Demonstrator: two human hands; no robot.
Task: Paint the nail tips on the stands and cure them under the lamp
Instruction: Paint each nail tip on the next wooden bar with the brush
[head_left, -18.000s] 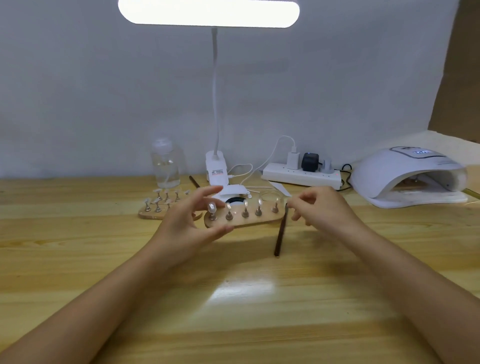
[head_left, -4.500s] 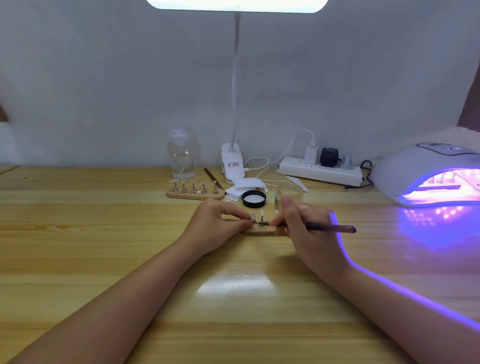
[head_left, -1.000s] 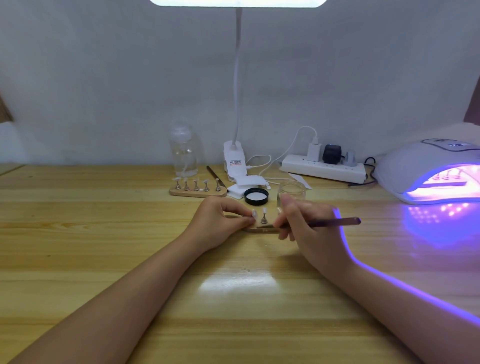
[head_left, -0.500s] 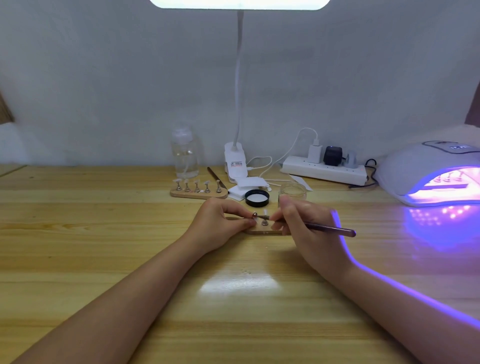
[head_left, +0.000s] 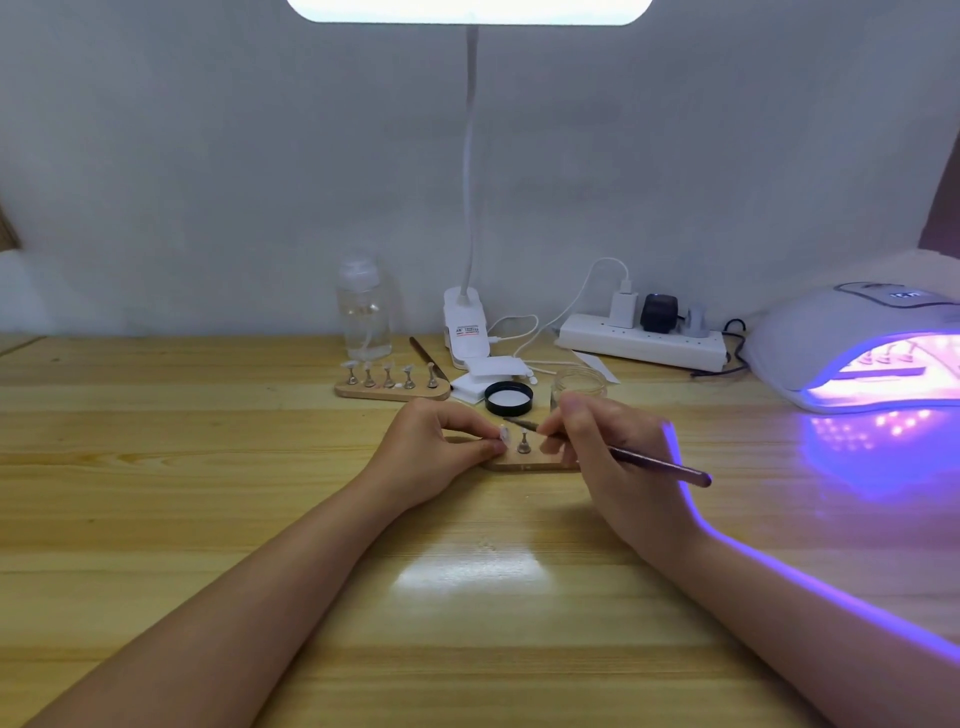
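Pale grey wall (head_left: 208, 156) behind. Light wooden table (head_left: 156, 467) with plank grain spans view. White clip-on desk lamp (head_left: 470, 13) lit overhead, glare patch near table's front edge; violet glow over right edge.

Purple-lit white curing lamp (head_left: 852, 338), black lid (head_left: 509, 398)

Open wooden table (head_left: 208, 467) left of hands, lid (head_left: 509, 398) and jar (head_left: 578, 384) crowd behind, curing lamp (head_left: 852, 338) blocks right

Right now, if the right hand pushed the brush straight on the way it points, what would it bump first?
Probably the nail tip that the left hand pinches. The right hand aims its brush leftward at it; the gap between them is hard to judge.
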